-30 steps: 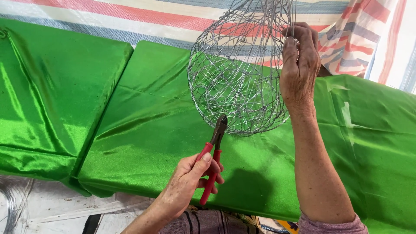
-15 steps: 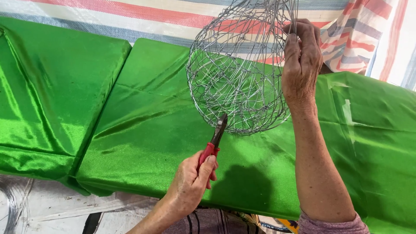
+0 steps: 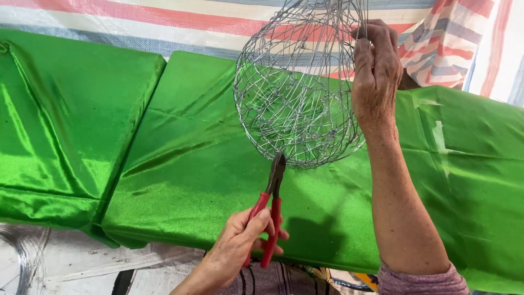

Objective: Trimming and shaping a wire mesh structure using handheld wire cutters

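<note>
A round cage of woven silver wire [image 3: 297, 93] hangs above the green cloth. My right hand [image 3: 375, 76] grips its right side near the top, arm raised from below. My left hand [image 3: 236, 248] holds red-handled pliers [image 3: 269, 210] by the handles. The pliers point up, and their dark jaws touch the bottom edge of the wire cage.
Shiny green satin [image 3: 180, 164] covers two flat blocks side by side, with a seam between them. A striped red, white and blue tarp [image 3: 164, 22] lies behind. A coil of thin wire [image 3: 22, 262] sits on the pale floor at the lower left.
The left hand has shifted slightly on the plier handles and the jaws have stayed at the cage's bottom. The right hand has kept its grip.
</note>
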